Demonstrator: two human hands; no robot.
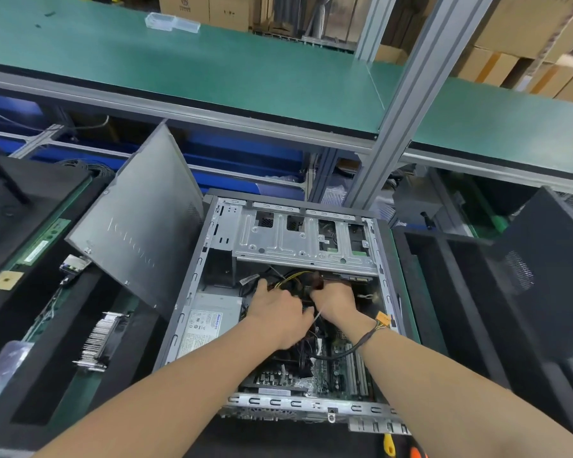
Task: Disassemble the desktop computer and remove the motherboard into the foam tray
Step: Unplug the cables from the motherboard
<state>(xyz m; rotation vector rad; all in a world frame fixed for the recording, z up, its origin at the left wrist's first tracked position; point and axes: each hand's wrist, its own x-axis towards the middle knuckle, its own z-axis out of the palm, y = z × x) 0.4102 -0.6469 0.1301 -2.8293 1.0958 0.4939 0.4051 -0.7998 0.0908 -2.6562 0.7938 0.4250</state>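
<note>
Below the drive cage point(306, 247), left hand point(275, 312) and right hand point(336, 302) clench the cable bundle point(293, 279); yanking risks cracking motherboard point(311, 375) sockets.

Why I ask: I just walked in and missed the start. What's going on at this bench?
A person is stripping an open desktop case lying flat. The left hand and right hand are both in the cables below the drive cage; what the fingers hold is hidden. The side panel is off, leaning at the left. The motherboard and power supply sit in the case, and a heatsink lies on the black foam tray.
</note>
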